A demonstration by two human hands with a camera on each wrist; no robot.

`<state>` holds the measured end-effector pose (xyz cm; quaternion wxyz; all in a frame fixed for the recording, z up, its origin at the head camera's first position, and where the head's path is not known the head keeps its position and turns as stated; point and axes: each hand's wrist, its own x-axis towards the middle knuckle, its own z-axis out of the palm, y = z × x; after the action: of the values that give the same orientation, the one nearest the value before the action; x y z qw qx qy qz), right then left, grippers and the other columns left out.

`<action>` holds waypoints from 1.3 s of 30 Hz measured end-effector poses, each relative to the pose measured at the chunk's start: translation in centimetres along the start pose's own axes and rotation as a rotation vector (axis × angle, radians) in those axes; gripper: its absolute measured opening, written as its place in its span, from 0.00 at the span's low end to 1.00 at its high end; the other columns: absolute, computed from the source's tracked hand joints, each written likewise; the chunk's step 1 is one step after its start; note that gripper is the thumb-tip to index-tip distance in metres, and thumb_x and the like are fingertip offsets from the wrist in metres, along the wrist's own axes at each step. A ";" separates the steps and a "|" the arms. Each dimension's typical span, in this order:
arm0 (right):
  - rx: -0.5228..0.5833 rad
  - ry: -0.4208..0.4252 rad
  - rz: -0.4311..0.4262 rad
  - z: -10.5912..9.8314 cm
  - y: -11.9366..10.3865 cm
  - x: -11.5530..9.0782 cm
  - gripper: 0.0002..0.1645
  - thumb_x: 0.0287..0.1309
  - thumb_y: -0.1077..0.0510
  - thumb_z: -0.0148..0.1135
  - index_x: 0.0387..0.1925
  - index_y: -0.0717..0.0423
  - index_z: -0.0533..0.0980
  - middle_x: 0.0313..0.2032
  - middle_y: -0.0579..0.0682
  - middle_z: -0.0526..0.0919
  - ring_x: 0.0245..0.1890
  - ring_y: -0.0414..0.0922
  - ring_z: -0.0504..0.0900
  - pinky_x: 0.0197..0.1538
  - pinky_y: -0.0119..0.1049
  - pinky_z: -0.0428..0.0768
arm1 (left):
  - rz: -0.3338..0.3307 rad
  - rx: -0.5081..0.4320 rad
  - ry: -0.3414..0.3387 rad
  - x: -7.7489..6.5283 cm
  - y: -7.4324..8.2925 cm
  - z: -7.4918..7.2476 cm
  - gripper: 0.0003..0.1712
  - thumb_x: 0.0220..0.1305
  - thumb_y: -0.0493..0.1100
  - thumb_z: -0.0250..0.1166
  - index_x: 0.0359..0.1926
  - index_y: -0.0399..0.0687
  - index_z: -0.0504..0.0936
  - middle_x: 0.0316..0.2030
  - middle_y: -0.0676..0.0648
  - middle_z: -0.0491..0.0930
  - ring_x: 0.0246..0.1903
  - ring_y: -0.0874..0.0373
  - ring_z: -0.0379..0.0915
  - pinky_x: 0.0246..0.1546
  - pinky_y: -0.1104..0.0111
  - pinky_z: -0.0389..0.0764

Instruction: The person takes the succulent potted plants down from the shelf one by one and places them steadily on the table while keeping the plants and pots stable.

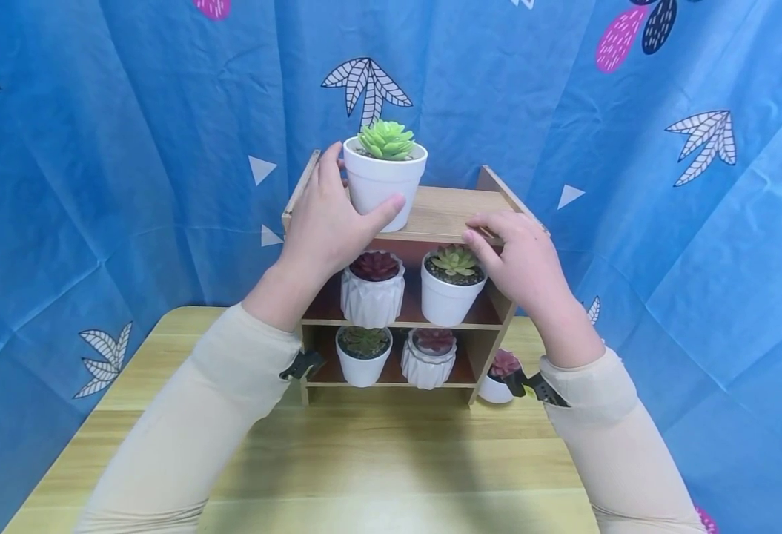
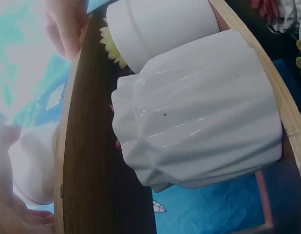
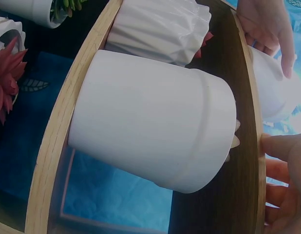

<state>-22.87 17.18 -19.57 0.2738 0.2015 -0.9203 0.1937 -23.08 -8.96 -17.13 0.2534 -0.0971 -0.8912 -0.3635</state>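
Observation:
My left hand (image 1: 327, 211) grips a white pot with a bright green succulent (image 1: 385, 178), thumb across its front and fingers round its left side. The pot is at the left part of the top board (image 1: 457, 208) of a small wooden shelf. At the right end of that board, my right hand (image 1: 524, 256) rests with its fingers over the top and its thumb at the front edge. Just below it stands a smooth white pot with a pale green succulent (image 1: 452, 289). Left of that is a ribbed white pot (image 2: 199, 112) holding a dark red succulent.
On the lower shelf stand a white pot with a dark green succulent (image 1: 364, 356) and a ribbed pot with a reddish one (image 1: 429, 360). Another potted pink succulent (image 1: 497, 377) stands on the wooden table (image 1: 377, 460) right of the shelf. A blue patterned curtain (image 1: 184, 148) hangs behind.

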 end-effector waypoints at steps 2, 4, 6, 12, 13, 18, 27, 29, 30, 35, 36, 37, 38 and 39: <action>-0.002 -0.002 0.002 0.0 0.0 0.0 0.20 0.70 0.48 0.60 0.55 0.54 0.82 0.54 0.56 0.84 0.59 0.57 0.76 0.62 0.57 0.69 | -0.014 -0.017 -0.005 0.1 0.0 0.1 0.63 0.52 0.75 0.64 0.78 0.48 0.48 0.68 0.46 0.65 0.63 0.52 0.67 0.60 0.53 0.74; -0.003 -0.004 0.006 0.1 0.0 0.0 0.20 0.70 0.47 0.59 0.55 0.54 0.82 0.54 0.56 0.84 0.59 0.57 0.76 0.62 0.57 0.69 | -0.027 -0.033 -0.012 0.2 0.1 0.1 0.63 0.52 0.75 0.65 0.77 0.49 0.48 0.67 0.46 0.65 0.62 0.53 0.68 0.60 0.53 0.74; -0.002 -0.006 0.011 0.1 0.1 0.0 0.20 0.70 0.47 0.59 0.55 0.54 0.82 0.54 0.56 0.83 0.60 0.57 0.75 0.63 0.57 0.69 | -0.039 -0.054 -0.023 0.4 0.2 0.0 0.63 0.51 0.74 0.66 0.77 0.51 0.49 0.67 0.47 0.66 0.61 0.53 0.68 0.60 0.54 0.74; -0.004 -0.004 0.014 0.2 0.2 -0.1 0.21 0.70 0.47 0.59 0.56 0.54 0.81 0.55 0.56 0.83 0.60 0.57 0.75 0.63 0.57 0.69 | -0.065 -0.082 -0.055 0.5 0.4 0.0 0.62 0.50 0.72 0.70 0.76 0.52 0.50 0.65 0.49 0.66 0.60 0.55 0.68 0.59 0.57 0.74; -0.005 -0.002 0.013 0.3 0.2 -0.1 0.21 0.70 0.47 0.59 0.56 0.54 0.81 0.54 0.57 0.83 0.60 0.57 0.75 0.63 0.57 0.69 | -0.066 -0.082 -0.056 0.6 0.4 0.0 0.62 0.50 0.72 0.70 0.76 0.52 0.50 0.65 0.49 0.67 0.60 0.55 0.68 0.58 0.57 0.74; -0.005 0.005 0.011 0.4 0.2 -0.1 0.20 0.70 0.48 0.59 0.55 0.54 0.81 0.54 0.57 0.83 0.60 0.57 0.75 0.62 0.58 0.69 | -0.075 -0.086 -0.056 0.7 0.5 0.1 0.63 0.48 0.71 0.71 0.76 0.52 0.50 0.64 0.49 0.67 0.59 0.55 0.68 0.57 0.58 0.74; -0.006 0.021 0.000 0.7 0.4 -0.1 0.20 0.70 0.47 0.60 0.55 0.54 0.81 0.53 0.57 0.84 0.59 0.57 0.76 0.61 0.57 0.70 | -0.090 -0.120 -0.052 0.6 0.4 0.2 0.62 0.49 0.70 0.72 0.75 0.53 0.50 0.65 0.49 0.67 0.60 0.55 0.69 0.58 0.59 0.74; -0.008 0.019 -0.001 0.7 0.4 -0.1 0.20 0.70 0.47 0.60 0.55 0.54 0.81 0.54 0.57 0.83 0.59 0.57 0.76 0.61 0.57 0.70 | -0.094 -0.125 -0.048 0.5 0.4 0.1 0.62 0.49 0.69 0.72 0.75 0.53 0.50 0.65 0.50 0.67 0.60 0.56 0.69 0.58 0.59 0.74; -0.009 0.017 0.000 0.7 0.3 -0.1 0.20 0.70 0.47 0.60 0.55 0.54 0.81 0.54 0.57 0.83 0.59 0.57 0.75 0.61 0.57 0.70 | -0.095 -0.128 -0.045 0.5 0.4 0.1 0.62 0.49 0.69 0.72 0.75 0.53 0.50 0.65 0.50 0.67 0.60 0.56 0.69 0.58 0.59 0.74; -0.013 0.014 0.006 0.7 0.3 0.0 0.21 0.70 0.47 0.60 0.56 0.54 0.81 0.55 0.57 0.83 0.60 0.57 0.75 0.62 0.57 0.70 | -0.101 -0.131 -0.037 0.4 0.4 0.0 0.62 0.49 0.70 0.72 0.76 0.53 0.50 0.65 0.50 0.67 0.60 0.55 0.69 0.58 0.58 0.75; -0.013 0.014 0.008 0.7 0.4 -0.1 0.21 0.70 0.47 0.60 0.56 0.54 0.81 0.55 0.56 0.83 0.60 0.57 0.75 0.62 0.57 0.70 | -0.102 -0.132 -0.035 0.3 0.3 0.0 0.62 0.49 0.70 0.72 0.76 0.53 0.50 0.65 0.49 0.67 0.60 0.55 0.69 0.57 0.58 0.75; -0.014 0.013 0.010 0.7 0.4 -0.1 0.21 0.70 0.47 0.60 0.56 0.54 0.81 0.55 0.56 0.83 0.61 0.57 0.75 0.62 0.57 0.70 | -0.104 -0.130 -0.032 0.3 0.3 0.0 0.63 0.49 0.71 0.72 0.76 0.53 0.49 0.66 0.49 0.66 0.60 0.55 0.69 0.57 0.57 0.75; -0.015 0.013 0.011 0.6 0.4 -0.1 0.21 0.70 0.47 0.60 0.56 0.54 0.81 0.55 0.56 0.83 0.61 0.57 0.75 0.62 0.57 0.70 | -0.108 -0.128 -0.030 0.2 0.4 -0.1 0.63 0.49 0.71 0.71 0.76 0.53 0.49 0.66 0.49 0.66 0.60 0.55 0.69 0.57 0.57 0.75; -0.016 0.014 0.013 0.6 0.4 -0.1 0.21 0.70 0.46 0.60 0.56 0.54 0.81 0.55 0.56 0.83 0.61 0.57 0.75 0.62 0.57 0.70 | -0.110 -0.123 -0.025 0.1 0.4 -0.1 0.63 0.48 0.71 0.71 0.76 0.53 0.50 0.66 0.49 0.66 0.60 0.54 0.69 0.57 0.56 0.74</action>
<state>-23.23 17.26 -20.21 0.2805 0.1920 -0.9212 0.1893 -23.00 -8.76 -16.82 0.2155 -0.0679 -0.8742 -0.4298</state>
